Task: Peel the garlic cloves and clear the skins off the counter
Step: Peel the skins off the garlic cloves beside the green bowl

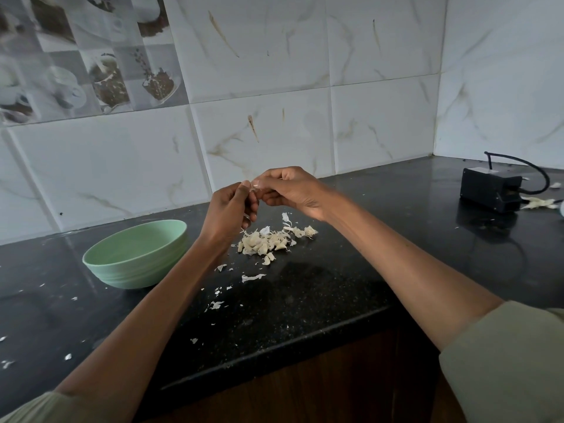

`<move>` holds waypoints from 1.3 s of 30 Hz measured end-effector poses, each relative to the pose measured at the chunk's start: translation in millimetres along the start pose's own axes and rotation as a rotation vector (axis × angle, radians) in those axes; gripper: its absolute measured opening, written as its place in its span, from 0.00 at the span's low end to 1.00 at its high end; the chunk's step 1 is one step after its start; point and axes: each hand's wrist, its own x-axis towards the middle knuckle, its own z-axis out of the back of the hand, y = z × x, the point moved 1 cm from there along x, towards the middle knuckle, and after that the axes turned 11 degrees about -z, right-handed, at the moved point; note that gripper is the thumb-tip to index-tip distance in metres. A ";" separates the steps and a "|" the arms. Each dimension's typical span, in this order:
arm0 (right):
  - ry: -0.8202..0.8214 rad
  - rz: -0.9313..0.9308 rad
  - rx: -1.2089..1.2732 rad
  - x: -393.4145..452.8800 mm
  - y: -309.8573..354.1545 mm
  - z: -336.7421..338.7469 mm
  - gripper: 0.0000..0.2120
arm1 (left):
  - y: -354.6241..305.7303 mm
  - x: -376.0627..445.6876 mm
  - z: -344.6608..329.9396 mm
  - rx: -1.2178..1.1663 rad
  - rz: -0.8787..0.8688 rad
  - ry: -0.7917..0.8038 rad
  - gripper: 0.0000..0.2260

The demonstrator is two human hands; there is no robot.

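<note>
Above the black counter (320, 288), my left hand (227, 210) and my right hand (291, 190) meet fingertip to fingertip. Both pinch one small garlic clove (254, 188), which the fingers mostly hide. A thin strip of skin hangs below my left hand. Under the hands lies a pile of garlic cloves (265, 242) mixed with papery skins. Loose skin flakes (251, 277) are scattered toward the counter's front edge. A pale green bowl (135, 253) stands left of the pile; its inside is not visible.
A black adapter box (489, 189) with a cable sits at the far right, with more garlic skins (538, 203) beside it. Tiled walls close the back and the right. The counter's front edge runs diagonally below my forearms.
</note>
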 end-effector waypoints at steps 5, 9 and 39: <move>-0.015 0.050 -0.011 0.6 0.4 -2.3 0.10 | -3.6 -1.7 0.6 -0.030 0.020 -0.038 0.18; -0.016 0.028 0.072 1.4 1.7 -3.5 0.08 | -3.0 -1.1 -0.4 -0.038 0.031 -0.040 0.18; 0.137 -0.002 0.135 -6.5 8.8 4.0 0.06 | 15.1 -5.1 -8.6 0.310 -0.151 0.292 0.07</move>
